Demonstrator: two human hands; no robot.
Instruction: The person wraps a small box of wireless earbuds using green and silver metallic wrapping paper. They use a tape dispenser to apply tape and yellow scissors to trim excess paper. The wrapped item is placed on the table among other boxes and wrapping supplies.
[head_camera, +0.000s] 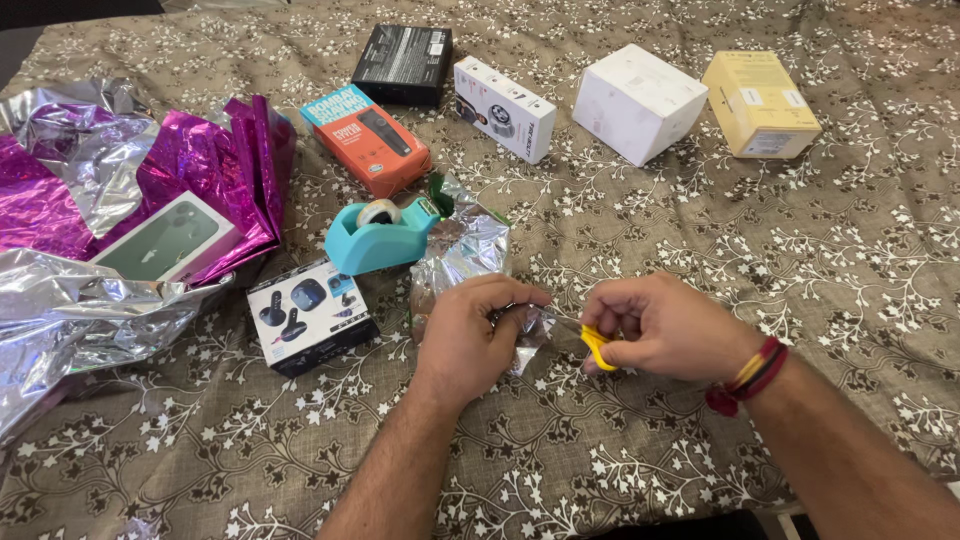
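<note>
Hands meet right in the middle of the table here. Left hand (468, 335) is curled down with the fingers closed over a strip of crinkly silver foil wrap (462, 255), pinching its near end against the floral tablecloth (700, 220). Right hand (660, 325) sits just beside it, fingers closed through the yellow handle of a pair of scissors (598, 347). The blades are mostly hidden between the two hands, so I can't tell how far open they are or whether they're on the foil.

From the left hand's grip the foil runs away from the person, toward a teal tape dispenser (378, 238) that sits just past the left hand's knuckles and a bit to its left, touching or nearly touching the foil's far end. Just left of that hand lies a small black-and-white box with gadget pictures (310, 315).

Further out beyond the dispenser there's an orange box (368, 140), then a black box (403, 63), a white box with a printed picture (505, 108), a plain white box (638, 102) and a pale yellow box (760, 103), all strung across the far side, well away from both hands.

Way off to the left of the grip sits a heap of magenta and silver wrapping foil (120, 170) with a greenish box (165, 240) nestled in it. Right wrist has a red and yellow thread band (755, 375).
</note>
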